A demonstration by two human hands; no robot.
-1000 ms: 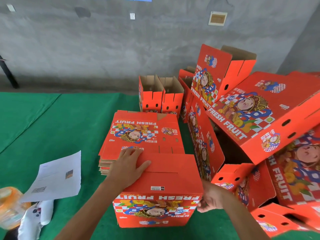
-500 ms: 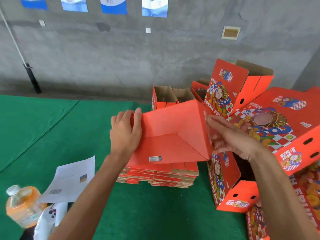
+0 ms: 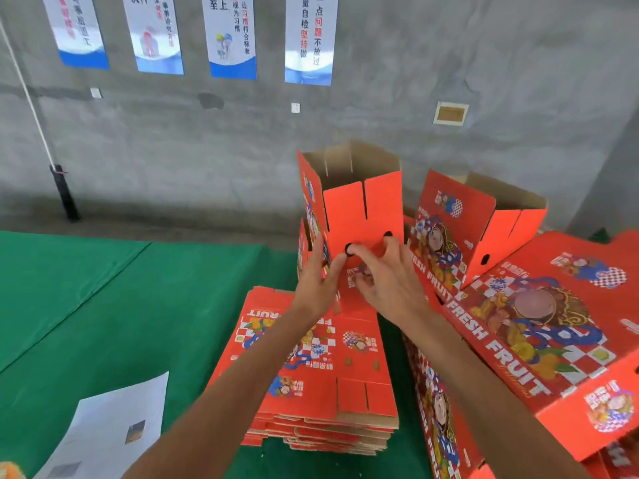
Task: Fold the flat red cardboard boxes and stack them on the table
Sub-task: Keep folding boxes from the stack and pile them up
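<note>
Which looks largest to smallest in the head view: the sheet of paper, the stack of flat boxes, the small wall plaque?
1. Stack of flat boxes: takes up the most of the picture.
2. Sheet of paper: smaller, partly cut off at the bottom edge.
3. Wall plaque: smallest, though it is farthest from the camera.

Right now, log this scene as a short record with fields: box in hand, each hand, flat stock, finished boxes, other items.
box in hand: folded red box, held upright, open top showing brown inside
left hand: left hand flat against the box's left side, fingers straight
right hand: right hand on the box's front panel, fingers curled at its round holes
flat stock: stack of flat boxes on the green table, below the hands
finished boxes: pile of folded boxes at right
other items: paper sheet at lower left; posters on wall
</note>
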